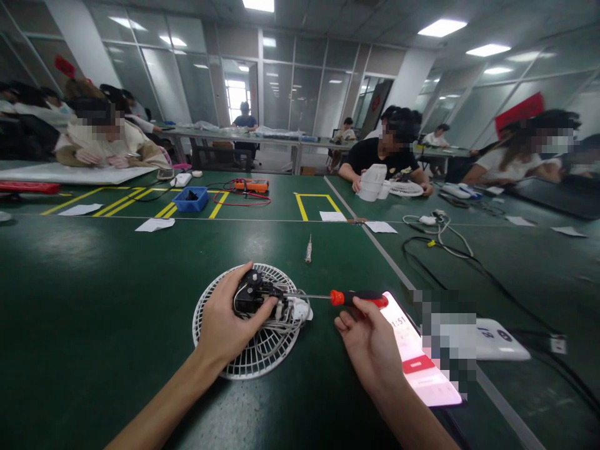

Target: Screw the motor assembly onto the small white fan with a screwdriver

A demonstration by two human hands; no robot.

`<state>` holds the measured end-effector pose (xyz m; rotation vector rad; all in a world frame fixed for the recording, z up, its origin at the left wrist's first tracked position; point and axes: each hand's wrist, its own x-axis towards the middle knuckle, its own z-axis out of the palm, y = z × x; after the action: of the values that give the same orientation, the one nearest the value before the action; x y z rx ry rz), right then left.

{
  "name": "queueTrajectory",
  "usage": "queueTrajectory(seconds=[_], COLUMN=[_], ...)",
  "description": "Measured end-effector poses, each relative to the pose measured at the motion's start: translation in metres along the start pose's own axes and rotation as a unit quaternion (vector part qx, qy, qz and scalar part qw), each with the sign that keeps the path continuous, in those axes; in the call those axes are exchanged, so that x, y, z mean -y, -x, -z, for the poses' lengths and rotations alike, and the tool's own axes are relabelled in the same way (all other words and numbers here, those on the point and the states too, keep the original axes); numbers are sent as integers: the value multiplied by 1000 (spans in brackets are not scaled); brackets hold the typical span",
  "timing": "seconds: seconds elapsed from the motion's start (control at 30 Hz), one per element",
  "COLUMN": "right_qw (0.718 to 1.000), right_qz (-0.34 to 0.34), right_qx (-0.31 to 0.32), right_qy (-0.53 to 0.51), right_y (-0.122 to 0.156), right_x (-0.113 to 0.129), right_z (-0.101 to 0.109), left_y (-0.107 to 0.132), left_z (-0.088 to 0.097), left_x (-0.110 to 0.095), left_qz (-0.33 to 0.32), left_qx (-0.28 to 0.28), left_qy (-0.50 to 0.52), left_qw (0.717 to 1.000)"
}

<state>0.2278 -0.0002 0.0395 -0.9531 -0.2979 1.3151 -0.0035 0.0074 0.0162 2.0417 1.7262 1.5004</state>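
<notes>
My left hand [229, 319] is closed around a black fan motor [247, 299], thumb on the near side and fingers on the far side. The motor rests over a round white fan grille [244, 369], with grey cable and a white plastic part [300, 309] beside it. In my right hand [370, 340] is a screwdriver [347, 299] with a red and black handle, pinched between thumb and fingers. Its shaft runs level to the left, the tip meeting the motor assembly; the exact contact point is too small to make out.
Beyond the grille lies a small clear-handled screwdriver [308, 250]. A lit phone [422, 369] is beside my right forearm. Farther off are a blue bin [191, 200], an orange multimeter [252, 185], paper slips and cables [440, 237]. Across the table a person handles white fan parts [372, 183].
</notes>
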Motion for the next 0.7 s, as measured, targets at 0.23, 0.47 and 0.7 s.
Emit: queueTrajectory(seconds=[0.23,0.47,0.7], right_qw=[1000,1000,999], right_qz=[-22,-19,-1], right_qx=[5,1,-9], right_qy=[20,9,31], right_y=[3,6,2], right_x=[2,6,0], right_z=[-1,-1,3], left_y=[1,1,-1], left_z=[-2,-1,0], left_x=[1,-1,-3], left_qz=[-2,-13,-20], left_qx=[-24,-22,-28], left_qy=[-33,-42,-46], left_qw=[999,999,998])
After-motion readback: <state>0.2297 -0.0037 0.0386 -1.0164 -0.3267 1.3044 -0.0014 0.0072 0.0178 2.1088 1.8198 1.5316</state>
